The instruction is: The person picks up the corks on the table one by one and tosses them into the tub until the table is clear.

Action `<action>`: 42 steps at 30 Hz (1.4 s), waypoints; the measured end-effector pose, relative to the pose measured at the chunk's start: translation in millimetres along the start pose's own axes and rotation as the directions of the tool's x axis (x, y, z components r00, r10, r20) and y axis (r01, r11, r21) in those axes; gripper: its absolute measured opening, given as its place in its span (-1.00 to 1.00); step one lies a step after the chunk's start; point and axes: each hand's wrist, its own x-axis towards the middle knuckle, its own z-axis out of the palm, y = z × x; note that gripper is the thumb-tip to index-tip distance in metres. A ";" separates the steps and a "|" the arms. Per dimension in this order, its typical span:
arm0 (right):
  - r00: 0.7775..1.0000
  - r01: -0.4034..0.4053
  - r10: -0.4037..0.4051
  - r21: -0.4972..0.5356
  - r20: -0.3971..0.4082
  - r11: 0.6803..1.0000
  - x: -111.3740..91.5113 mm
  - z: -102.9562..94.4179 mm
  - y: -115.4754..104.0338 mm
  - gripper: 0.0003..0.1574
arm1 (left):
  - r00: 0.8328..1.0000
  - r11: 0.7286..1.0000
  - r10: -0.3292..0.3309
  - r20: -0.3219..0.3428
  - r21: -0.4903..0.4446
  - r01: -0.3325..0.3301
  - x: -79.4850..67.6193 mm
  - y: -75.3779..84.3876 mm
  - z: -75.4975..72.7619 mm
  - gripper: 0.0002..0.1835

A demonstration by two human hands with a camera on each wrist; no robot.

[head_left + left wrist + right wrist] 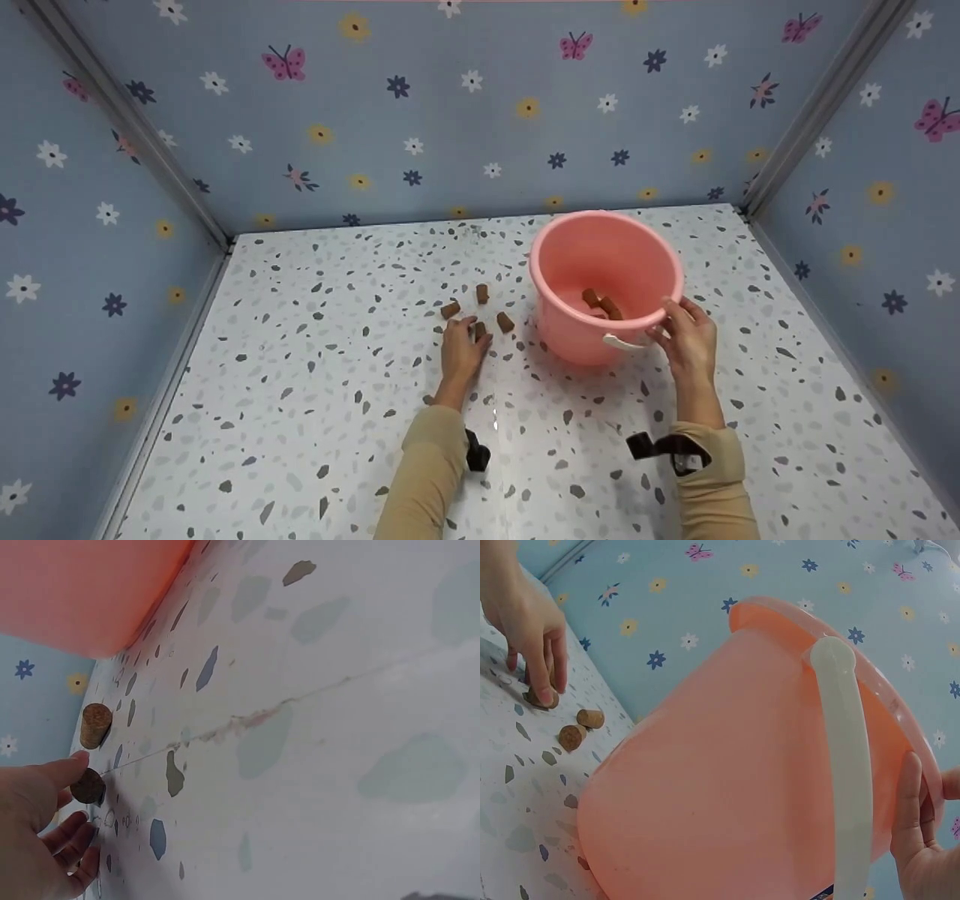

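Corks (505,322) are split between two places right now: at least two lie down inside the pink bucket (570,334), though its near rim hides part of the bottom, and three sit loose on the table (315,420) to the left. One more cork (481,330), nearest the person in that cluster, is with the left hand (463,352), its grip narrow, thumb and fingers pinching it down at the table. Judging by that split, the gathering looks part done, with four outside the bucket! Over on the far side, the right hand (688,337) has a firm-looking grip on the bucket's rim, close to the white handle (622,343). Flowered wall panels (465,120) stand behind.
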 end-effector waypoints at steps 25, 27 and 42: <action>0.999 -0.027 0.026 0.032 0.032 0.999 -2.1 1.7 -2.8 -0.33 | 0.999 0.999 -0.002 -0.039 -0.037 0.001 -1.7 -3.0 3.3 -0.66; 0.999 -0.036 0.035 0.035 0.017 0.999 -13.9 12.3 -15.3 -0.36 | 0.999 0.999 0.003 -0.041 -0.046 -0.005 -2.0 -2.7 2.6 -0.66; 0.999 -0.038 0.037 0.027 0.030 0.999 0.1 1.6 -3.3 -0.33 | 0.999 0.996 -0.020 -0.051 -0.091 0.016 0.7 2.2 -4.2 -0.65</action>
